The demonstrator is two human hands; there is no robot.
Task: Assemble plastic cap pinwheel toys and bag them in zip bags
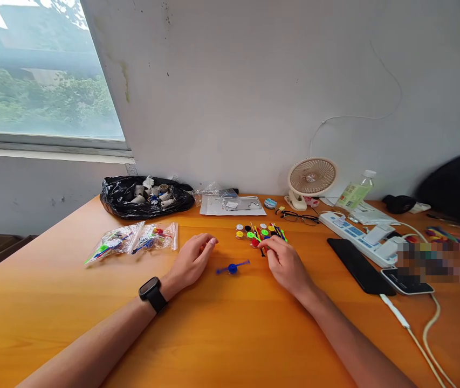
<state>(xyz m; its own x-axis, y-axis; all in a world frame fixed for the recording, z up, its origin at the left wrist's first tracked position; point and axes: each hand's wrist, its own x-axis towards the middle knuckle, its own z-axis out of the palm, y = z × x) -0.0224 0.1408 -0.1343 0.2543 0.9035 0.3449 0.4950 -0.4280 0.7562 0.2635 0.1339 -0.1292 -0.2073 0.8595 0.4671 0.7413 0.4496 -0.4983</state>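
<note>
My left hand (192, 260) rests palm down on the orange table (221, 334), fingers loosely curled, holding nothing; a black watch sits on its wrist. My right hand (284, 262) reaches into a small pile of coloured plastic discs and sticks (259, 233), its fingertips pinching at a piece at the pile's near edge. Between the two hands lies a blue disc on a blue stick (233, 267), touched by neither hand.
Two clear bags of coloured parts (135, 240) lie at left, a black bag of tubes (146, 196) behind them. Papers (232, 205), glasses (297, 216), a small fan (311, 180), a bottle (357, 189), a power strip (361, 237) and two phones (361, 265) crowd the right.
</note>
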